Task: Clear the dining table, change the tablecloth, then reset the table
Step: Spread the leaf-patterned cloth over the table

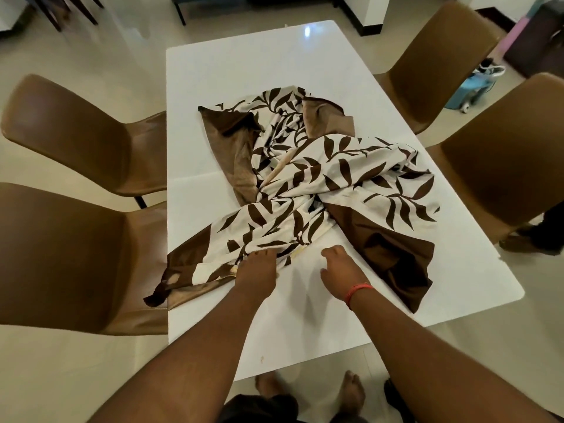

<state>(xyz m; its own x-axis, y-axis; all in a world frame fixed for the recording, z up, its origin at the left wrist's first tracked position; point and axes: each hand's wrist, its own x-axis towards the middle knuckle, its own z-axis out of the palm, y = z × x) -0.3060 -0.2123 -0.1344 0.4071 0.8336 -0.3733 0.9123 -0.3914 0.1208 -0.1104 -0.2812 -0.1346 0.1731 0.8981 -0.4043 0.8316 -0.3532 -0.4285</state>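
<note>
A crumpled cloth (pixel 308 190), cream with brown leaves and a dark brown border, is heaped on the middle of the white table (pixel 232 71). One corner is draped over the table's left edge, and another is spread toward the near right corner. The cloth's near edge is gripped by the left hand (pixel 256 270), its fingers curled down into the folds. The right hand (pixel 340 267) is held just beside the cloth over bare tabletop, fingers loosely bent and nothing held; whether the table is touched cannot be told. A red band (pixel 357 293) is worn on the right wrist. Four brown chairs are set round the table, two left (pixel 76 123) and two right (pixel 503 154). Bare feet (pixel 354 392) are seen below the near edge.
</note>
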